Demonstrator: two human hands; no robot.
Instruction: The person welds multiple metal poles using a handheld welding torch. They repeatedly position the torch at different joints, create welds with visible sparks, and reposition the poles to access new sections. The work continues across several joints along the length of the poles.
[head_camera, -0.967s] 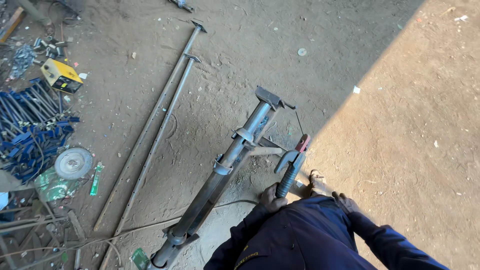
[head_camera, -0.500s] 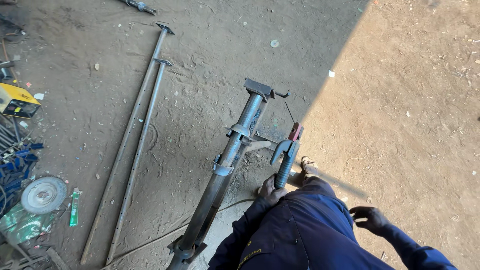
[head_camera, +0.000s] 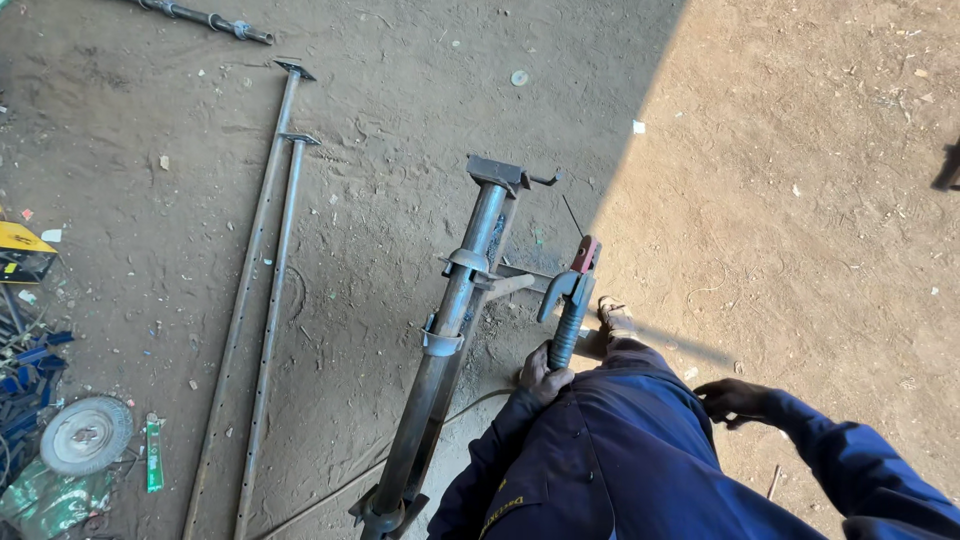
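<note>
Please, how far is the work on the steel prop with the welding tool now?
Looks done: the steel prop lies on the ground with its collar and end plate in place. In hand: the left hand grips the electrode holder, its rod clear of the prop; the right hand is empty. Left: the two thin perforated tubes lie apart, seemingly untouched.

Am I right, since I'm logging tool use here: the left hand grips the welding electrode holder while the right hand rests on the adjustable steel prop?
Not quite. The head view shows the left hand gripping the welding electrode holder, as you say, but the right hand hangs free over the dirt ground, touching nothing. The adjustable steel prop lies on the ground at the person's left, untouched.
</note>
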